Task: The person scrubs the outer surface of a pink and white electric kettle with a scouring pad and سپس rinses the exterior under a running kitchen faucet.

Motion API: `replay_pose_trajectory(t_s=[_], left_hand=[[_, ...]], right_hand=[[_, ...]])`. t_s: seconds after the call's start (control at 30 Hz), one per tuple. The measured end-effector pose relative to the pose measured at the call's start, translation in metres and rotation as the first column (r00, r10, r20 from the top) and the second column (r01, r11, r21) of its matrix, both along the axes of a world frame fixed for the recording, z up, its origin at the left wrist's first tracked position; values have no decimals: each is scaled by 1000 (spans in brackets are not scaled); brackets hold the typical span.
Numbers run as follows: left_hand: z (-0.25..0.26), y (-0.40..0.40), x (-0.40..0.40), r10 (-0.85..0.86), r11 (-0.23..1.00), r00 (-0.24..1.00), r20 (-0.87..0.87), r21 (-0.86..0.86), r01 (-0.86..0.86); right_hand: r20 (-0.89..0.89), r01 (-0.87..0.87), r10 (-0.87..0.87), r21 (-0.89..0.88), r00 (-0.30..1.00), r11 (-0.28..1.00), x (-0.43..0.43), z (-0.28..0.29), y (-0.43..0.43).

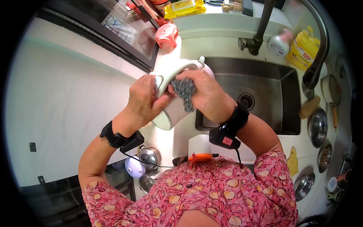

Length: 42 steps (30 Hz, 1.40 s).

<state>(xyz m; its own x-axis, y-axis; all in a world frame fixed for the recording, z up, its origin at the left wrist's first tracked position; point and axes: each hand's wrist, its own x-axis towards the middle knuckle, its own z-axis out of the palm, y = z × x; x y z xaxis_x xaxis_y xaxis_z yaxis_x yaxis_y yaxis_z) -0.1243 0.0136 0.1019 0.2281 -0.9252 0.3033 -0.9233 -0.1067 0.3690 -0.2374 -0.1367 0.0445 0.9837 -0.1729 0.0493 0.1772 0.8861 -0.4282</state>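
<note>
A white electric kettle (181, 112) is held tilted over the counter at the left edge of the steel sink (272, 85). My left hand (144, 103) is closed around one end of its curved handle (177, 68), beside a shiny oval button. A crumpled grey cloth or scrubbing pad (185, 92) is in my right hand (205, 93), pressed in the gap between handle and body. The fingertips of my right hand are partly hidden behind the handle. Both wrists wear black straps with small devices.
Behind the sink stands a dark faucet (255, 44), its spout arching right, near a white pump bottle (279, 45) and a yellow detergent jug (305, 49). Metal bowls (318, 127) line the right side. A white container with an orange rim (200, 146) is close to my chest.
</note>
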Motion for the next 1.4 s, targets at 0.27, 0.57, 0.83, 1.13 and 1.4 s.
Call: replay_pose_trajectory(t_s=[0.27,0.57,0.83,1.13,1.4], left_hand=[[-3,7,3,-67,997,994,83,-30,70],[-1,6,0,9,1000,997,75,-11,-8],[-1,3,4,-7,998,997,73,-69,12],[6,13,8,-35,999,996,85,5,34],[10,5,6,-71,996,985,157,65,62]], right_hand=[[43,316,-372,-621,927,717,-23,1,-5],[-205,30,19,234,979,972,-10,19,-2],[-185,3,85,430,979,903,7,8,5],[-297,172,35,641,954,748,8,-36,-15],[-184,37,27,335,982,942,-1,11,11]])
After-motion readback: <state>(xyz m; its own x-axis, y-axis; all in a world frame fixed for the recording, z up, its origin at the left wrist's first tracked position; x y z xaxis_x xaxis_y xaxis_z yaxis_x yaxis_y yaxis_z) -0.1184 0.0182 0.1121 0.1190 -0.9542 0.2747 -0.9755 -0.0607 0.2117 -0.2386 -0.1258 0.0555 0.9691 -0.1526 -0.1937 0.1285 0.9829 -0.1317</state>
